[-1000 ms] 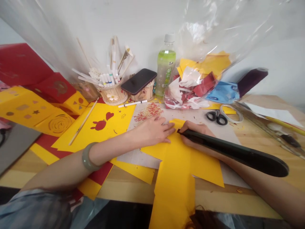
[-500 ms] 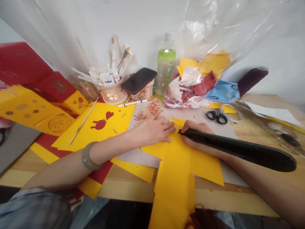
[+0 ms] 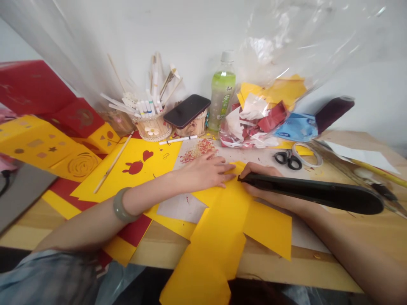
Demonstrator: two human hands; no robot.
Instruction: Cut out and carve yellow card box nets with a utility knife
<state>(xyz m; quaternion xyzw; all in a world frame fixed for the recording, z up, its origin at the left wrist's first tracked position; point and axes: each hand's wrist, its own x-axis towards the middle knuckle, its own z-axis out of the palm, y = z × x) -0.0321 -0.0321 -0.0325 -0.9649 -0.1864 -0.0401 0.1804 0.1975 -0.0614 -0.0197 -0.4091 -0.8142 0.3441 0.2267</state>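
Note:
My left hand [image 3: 206, 171] lies flat with its fingers spread, the fingertips on a folded yellow card sheet [image 3: 219, 228]. My right hand [image 3: 262, 178] is closed round the narrow end of a long black tool [image 3: 314, 192], whose rounded end reaches out to the right. The tool's tip meets the sheet's upper part, beside my left fingertips. What kind of tool it is I cannot tell. The long yellow strip hangs over the table's front edge, and a side flap [image 3: 270, 228] spreads right, under my right wrist.
Red cut-outs [image 3: 132, 167] and a thin stick [image 3: 112, 163] lie on yellow card at left. Behind stand a pen basket [image 3: 152, 127], a phone [image 3: 187, 111], a green bottle [image 3: 223, 93] and a clear bag of scraps [image 3: 254, 123]. Scissors [image 3: 288, 160] and a tape roll [image 3: 307, 154] lie at right.
The yellow sheet has turned, its lower end swinging left and its right flap tilting downward. The black tool's far end has shifted slightly up and left. Both hands stay at the sheet's upper part.

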